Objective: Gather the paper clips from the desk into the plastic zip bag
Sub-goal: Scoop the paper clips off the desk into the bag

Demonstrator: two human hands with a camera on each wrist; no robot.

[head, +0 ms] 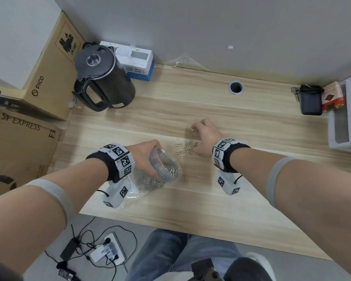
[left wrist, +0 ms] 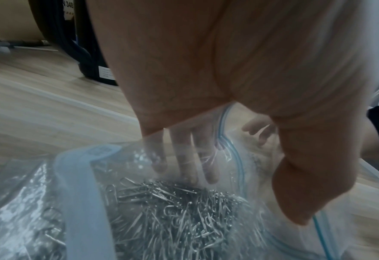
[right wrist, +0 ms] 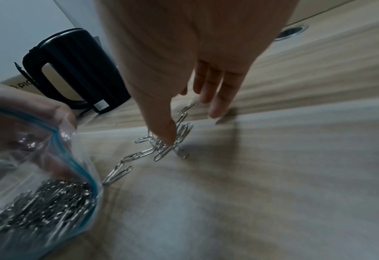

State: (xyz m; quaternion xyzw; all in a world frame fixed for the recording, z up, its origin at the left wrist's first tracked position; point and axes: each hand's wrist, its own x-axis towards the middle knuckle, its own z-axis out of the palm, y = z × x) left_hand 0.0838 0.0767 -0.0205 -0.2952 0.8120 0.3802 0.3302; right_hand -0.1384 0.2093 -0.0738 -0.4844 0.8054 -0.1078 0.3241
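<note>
A clear plastic zip bag point(head: 150, 184) with a blue zip strip lies at the desk's front left, its mouth facing right. My left hand point(head: 152, 159) grips the bag's mouth point(left wrist: 83, 176), fingers point(left wrist: 184, 158) inside and thumb outside, keeping it wide. A heap of silver paper clips point(left wrist: 173, 211) fills the bag point(right wrist: 79, 158). Several loose paper clips point(head: 187, 146) lie on the desk just right of the mouth. My right hand point(head: 205, 134) arches over them, fingers point(right wrist: 215, 98) extended, while the thumb tip touches the clip cluster point(right wrist: 161, 151).
A black kettle point(head: 103, 78) stands at the back left beside cardboard boxes point(head: 49, 67) and a white-and-blue box point(head: 138, 61). A cable hole point(head: 236, 87) is at the back. A black case point(head: 311, 100) and clear plastic drawers point(head: 346, 118) sit at the right.
</note>
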